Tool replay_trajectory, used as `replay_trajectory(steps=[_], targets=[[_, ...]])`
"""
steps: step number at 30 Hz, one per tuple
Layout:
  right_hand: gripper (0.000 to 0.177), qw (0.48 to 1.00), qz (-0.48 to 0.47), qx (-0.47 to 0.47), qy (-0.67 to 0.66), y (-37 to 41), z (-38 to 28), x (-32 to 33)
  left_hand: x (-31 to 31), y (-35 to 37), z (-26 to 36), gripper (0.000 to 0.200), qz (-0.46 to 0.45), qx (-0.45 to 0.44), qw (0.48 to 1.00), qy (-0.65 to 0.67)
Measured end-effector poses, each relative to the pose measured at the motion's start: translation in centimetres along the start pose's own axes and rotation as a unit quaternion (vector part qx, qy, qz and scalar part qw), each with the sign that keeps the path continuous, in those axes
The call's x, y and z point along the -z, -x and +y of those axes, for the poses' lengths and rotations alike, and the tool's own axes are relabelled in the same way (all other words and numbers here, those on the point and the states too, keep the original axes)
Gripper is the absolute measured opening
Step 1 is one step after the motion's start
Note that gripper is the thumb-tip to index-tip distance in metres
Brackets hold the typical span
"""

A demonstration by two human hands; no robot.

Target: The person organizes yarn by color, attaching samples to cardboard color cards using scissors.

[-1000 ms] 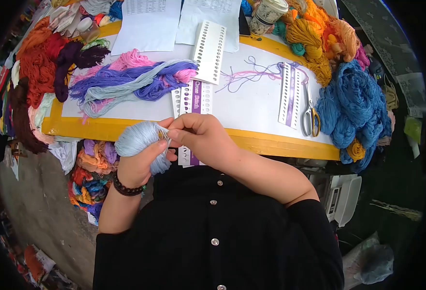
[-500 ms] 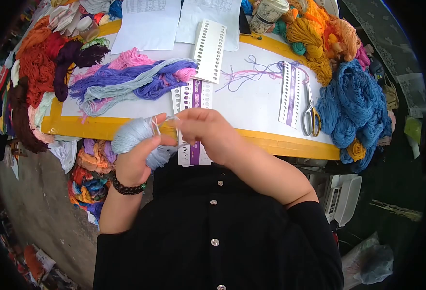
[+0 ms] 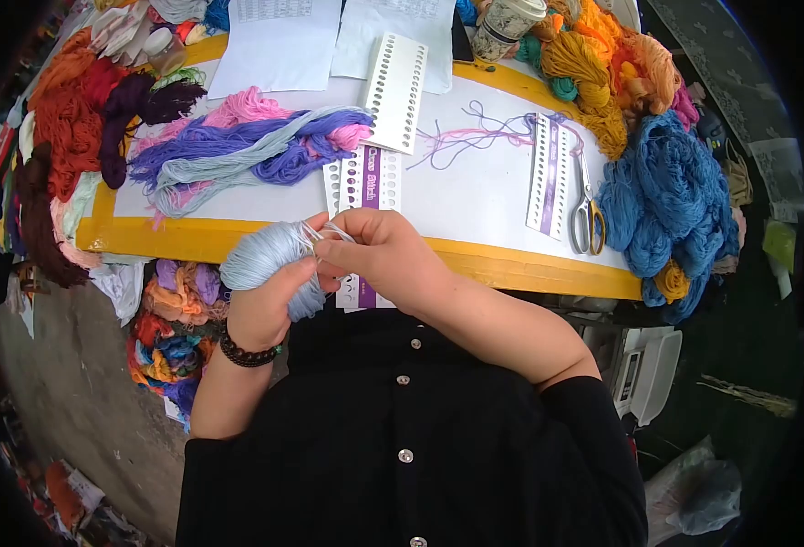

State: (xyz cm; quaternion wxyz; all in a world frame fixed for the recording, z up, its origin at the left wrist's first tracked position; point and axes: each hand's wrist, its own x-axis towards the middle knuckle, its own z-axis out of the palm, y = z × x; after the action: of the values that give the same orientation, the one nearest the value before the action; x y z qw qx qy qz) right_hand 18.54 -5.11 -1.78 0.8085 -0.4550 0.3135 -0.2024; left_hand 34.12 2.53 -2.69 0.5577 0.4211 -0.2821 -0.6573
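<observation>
Since half a second ago your right hand [image 3: 385, 260] has come back in against the left, and the pale blue skein [image 3: 265, 260] has shifted slightly rightward. Take the purple-banded card [image 3: 371, 182] as your landmark: the skein is nearer you and left of it, at the yellow front edge [image 3: 511, 273] of the surface [image 3: 475, 205]. Your left hand [image 3: 269, 301] has its fingers clamped around the skein; your right thumb and forefinger are pinched together on pale strands [image 3: 336, 234], close to the left fingertips. A card end [image 3: 365, 294] juts past the front edge on your side of the landmark; your right hand hides whether they join. Left of the landmark lies a purple, pink and pale blue bundle [image 3: 228, 159], its right end just beside it. A punched white card [image 3: 396, 96] lies on the landmark's far side, overlapping its top. Bare white surface stretches right of the landmark, giving you room to move as far as a threaded card [image 3: 548, 178]; loose threads [image 3: 475, 137] cross its far part. Farther right of the landmark come scissors [image 3: 586, 219], then blue yarn [image 3: 675, 196] spilling over the right edge.
</observation>
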Motion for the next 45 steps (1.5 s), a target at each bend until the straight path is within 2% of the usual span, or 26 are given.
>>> replay_trajectory(steps=[3,5,8,10,11,15,18,20,21,22,24,26,28,30,36,38,45], targets=[[0.017,1.0,0.0,0.021,0.013,0.0,0.2,-0.1,0.0,0.0,-0.1,0.04,0.013,-0.02,1.0,0.007],[0.016,0.998,-0.006,0.058,-0.016,-0.1,0.7,-0.1,0.2,0.0,-0.2,0.039,0.024,-0.033,0.999,0.003],[0.015,0.997,-0.019,0.057,-0.05,0.1,0.5,0.0,1.0,0.0,-0.8,0.037,0.02,-0.025,0.999,0.023],[0.014,0.995,-0.016,0.054,-0.083,-0.1,0.6,0.2,1.2,0.0,-1.1,0.028,0.085,-0.033,0.994,0.066],[0.014,0.992,-0.013,0.051,-0.115,-0.1,0.6,0.2,1.2,0.0,-1.2,0.028,0.084,-0.033,0.994,0.066],[0.012,0.998,-0.006,0.052,-0.026,0.1,0.7,0.1,0.9,0.0,-1.3,0.027,0.071,-0.067,0.995,0.018],[0.013,0.995,-0.021,0.074,-0.068,-0.1,0.7,0.7,1.0,0.1,-1.0,0.028,0.097,-0.069,0.993,-0.005],[0.014,0.969,0.003,0.024,-0.247,-0.5,0.4,1.5,1.2,0.2,-0.6,0.029,0.115,-0.056,0.992,-0.013],[0.019,0.958,-0.024,-0.007,-0.286,-0.3,0.4,2.1,1.3,0.3,-0.3,0.032,0.073,-0.046,0.996,0.006],[0.019,0.958,-0.024,-0.007,-0.286,-0.2,0.4,1.9,1.4,0.4,-0.2,0.035,0.03,-0.036,0.999,0.024],[0.021,0.998,0.004,-0.024,-0.053,0.3,-0.4,0.5,0.7,0.3,-0.4,0.038,0.017,-0.047,0.999,0.001],[0.021,0.998,0.02,-0.007,-0.055,-0.1,0.7,-0.1,0.1,0.1,-0.9,0.043,0.015,-0.044,0.999,-0.026],[0.017,0.998,0.042,-0.01,0.036,-0.1,0.6,-0.3,-0.2,-0.1,-1.1,0.044,0.03,-0.054,0.996,-0.061],[0.015,0.999,0.036,-0.001,0.033,-0.1,0.8,-0.1,-0.2,0.0,-1.1,0.044,0.046,-0.064,0.992,-0.095],[0.012,0.999,0.023,0.017,0.017,0.4,0.5,0.1,0.7,0.0,-0.8,0.045,0.016,-0.028,0.999,-0.017],[0.012,1.0,0.015,0.024,-0.008,0.6,0.3,0.0,1.2,0.1,-0.7,0.045,-0.024,-0.001,0.999,0.023],[0.01,0.997,0.0,0.053,-0.05,0.3,0.7,0.1,1.2,0.0,-1.2,0.037,0.013,-0.033,0.999,0.01]])
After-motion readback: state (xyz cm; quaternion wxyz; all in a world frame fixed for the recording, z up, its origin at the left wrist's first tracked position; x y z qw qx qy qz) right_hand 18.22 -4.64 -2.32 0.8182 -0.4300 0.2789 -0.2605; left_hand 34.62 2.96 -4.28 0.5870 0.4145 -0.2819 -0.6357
